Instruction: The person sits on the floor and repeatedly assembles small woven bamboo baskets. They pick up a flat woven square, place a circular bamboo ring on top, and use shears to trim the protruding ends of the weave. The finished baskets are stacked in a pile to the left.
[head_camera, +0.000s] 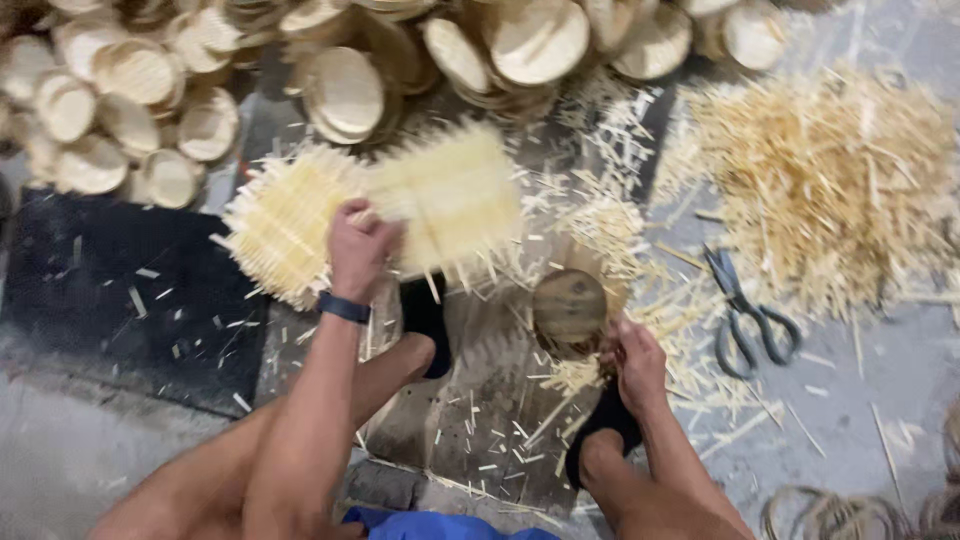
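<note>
Your left hand (358, 250) is clenched on the pale woven bamboo mat (380, 205) held ahead of you, while your right hand (632, 358) grasps the round brown wooden mould (568, 310) just beside it.

Pale woven bamboo mat (455, 195) held up; round brown mould (568, 310) gripped.

Pale matt woven-bamboo mat (440, 200), rough splinters (820, 170)

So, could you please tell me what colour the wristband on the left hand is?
The wristband is dark blue, seen in the head view.
</note>
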